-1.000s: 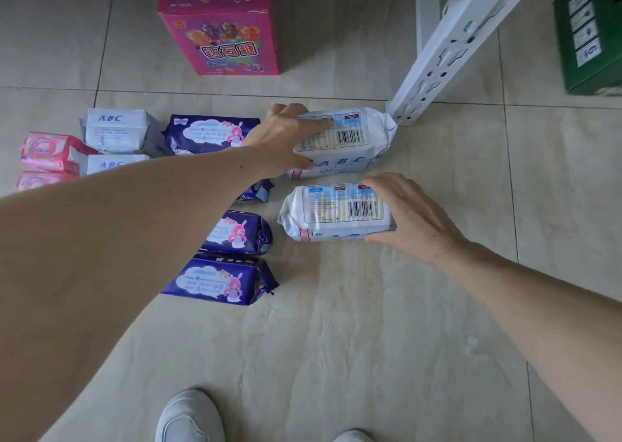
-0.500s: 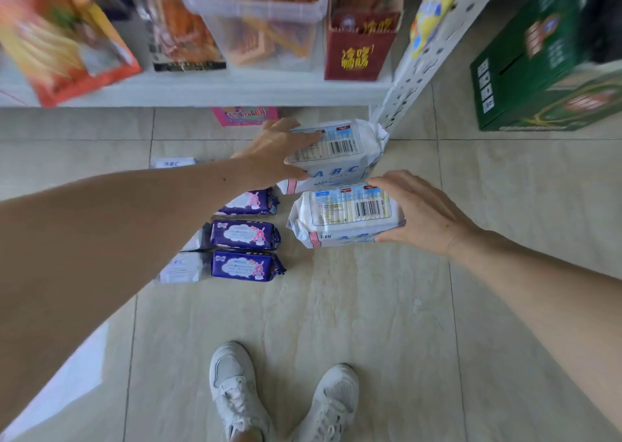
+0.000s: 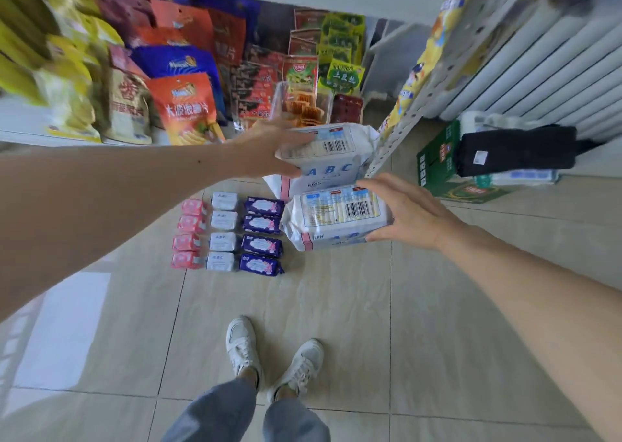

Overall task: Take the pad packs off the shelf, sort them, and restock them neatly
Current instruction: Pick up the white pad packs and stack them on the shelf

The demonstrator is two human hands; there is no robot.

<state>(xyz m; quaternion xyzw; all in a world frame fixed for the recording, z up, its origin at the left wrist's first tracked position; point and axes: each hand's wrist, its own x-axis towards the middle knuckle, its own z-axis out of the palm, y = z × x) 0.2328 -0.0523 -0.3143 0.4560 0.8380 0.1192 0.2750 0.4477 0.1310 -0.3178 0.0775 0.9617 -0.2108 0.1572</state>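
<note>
My left hand (image 3: pixel 269 148) grips a large white ABC pad pack (image 3: pixel 331 158), held up in front of the shelf. Just below and nearer to me, my right hand (image 3: pixel 410 212) holds a second white ABC pack (image 3: pixel 336 219) with its barcode face up. Down on the floor lie three sorted columns of small packs: pink packs (image 3: pixel 188 229) at the left, white ABC packs (image 3: pixel 222 231) in the middle, purple packs (image 3: pixel 262 234) at the right.
A white shelf (image 3: pixel 20 132) full of snack bags (image 3: pixel 185 105) fills the upper left. Its perforated upright post (image 3: pixel 434 81) stands right of the packs. A green carton (image 3: pixel 437 165) with a black bag (image 3: pixel 515 152) sits by a radiator. My white shoes (image 3: pixel 272 357) stand below.
Both hands have lifted their white packs off the floor to shelf height. My view has risen from a crouch, so the snack shelf and my feet have come into view.
</note>
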